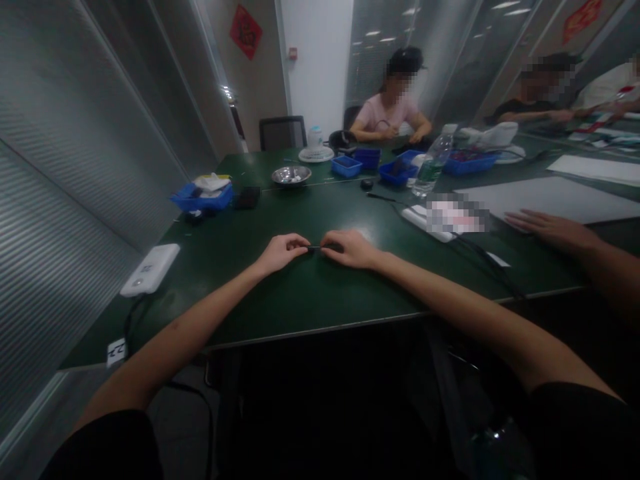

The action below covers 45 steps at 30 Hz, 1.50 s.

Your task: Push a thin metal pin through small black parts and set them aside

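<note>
My left hand (281, 253) and my right hand (354, 249) meet above the middle of the green table (300, 293), their fingertips a short gap apart. Between them runs a small, thin dark piece (314, 248). Fingers and thumb of my left hand are closed on one end of it, and those of my right hand pinch the other. Most of the piece is hidden by the fingers, and its kind is too small to tell.
To the left lie a white power bank (151, 269) and a blue tray (204, 195). Farther back are a metal bowl (291, 176) and small blue bins (346, 166). On the right stand a water bottle (434, 167), another white device (427, 223) and a neighbour's hand (555, 230).
</note>
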Each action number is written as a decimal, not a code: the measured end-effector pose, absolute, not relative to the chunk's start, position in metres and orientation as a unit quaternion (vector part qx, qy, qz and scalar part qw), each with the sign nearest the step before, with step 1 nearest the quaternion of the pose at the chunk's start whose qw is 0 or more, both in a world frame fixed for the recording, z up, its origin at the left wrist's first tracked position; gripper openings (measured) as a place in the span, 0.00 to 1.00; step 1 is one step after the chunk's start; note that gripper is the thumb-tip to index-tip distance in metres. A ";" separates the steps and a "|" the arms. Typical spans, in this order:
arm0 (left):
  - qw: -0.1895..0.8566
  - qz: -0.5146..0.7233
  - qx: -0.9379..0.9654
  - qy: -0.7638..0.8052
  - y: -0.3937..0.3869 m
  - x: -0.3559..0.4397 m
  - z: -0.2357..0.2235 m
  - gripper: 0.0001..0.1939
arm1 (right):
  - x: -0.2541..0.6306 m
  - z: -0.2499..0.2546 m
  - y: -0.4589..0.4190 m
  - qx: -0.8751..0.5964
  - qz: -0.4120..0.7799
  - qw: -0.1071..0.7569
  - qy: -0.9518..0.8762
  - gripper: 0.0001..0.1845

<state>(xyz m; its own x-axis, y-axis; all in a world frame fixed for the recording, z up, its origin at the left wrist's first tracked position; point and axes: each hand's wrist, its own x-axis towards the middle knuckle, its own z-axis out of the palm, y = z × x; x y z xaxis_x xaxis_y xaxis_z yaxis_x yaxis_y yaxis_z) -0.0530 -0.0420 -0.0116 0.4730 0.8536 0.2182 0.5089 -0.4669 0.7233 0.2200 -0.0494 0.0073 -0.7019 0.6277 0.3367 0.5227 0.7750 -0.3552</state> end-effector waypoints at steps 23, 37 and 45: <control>0.270 0.293 0.828 0.395 -0.045 -0.051 -0.013 0.17 | 0.219 -0.002 -0.040 -0.485 0.057 0.283 -0.825 0.12; 0.202 0.237 0.893 0.326 -0.058 -0.041 -0.002 0.13 | 0.219 0.000 -0.042 -0.521 0.062 0.288 -0.801 0.13; 0.152 0.247 0.876 0.387 -0.038 -0.071 -0.009 0.14 | 0.222 -0.002 -0.039 -0.494 0.078 0.277 -0.820 0.13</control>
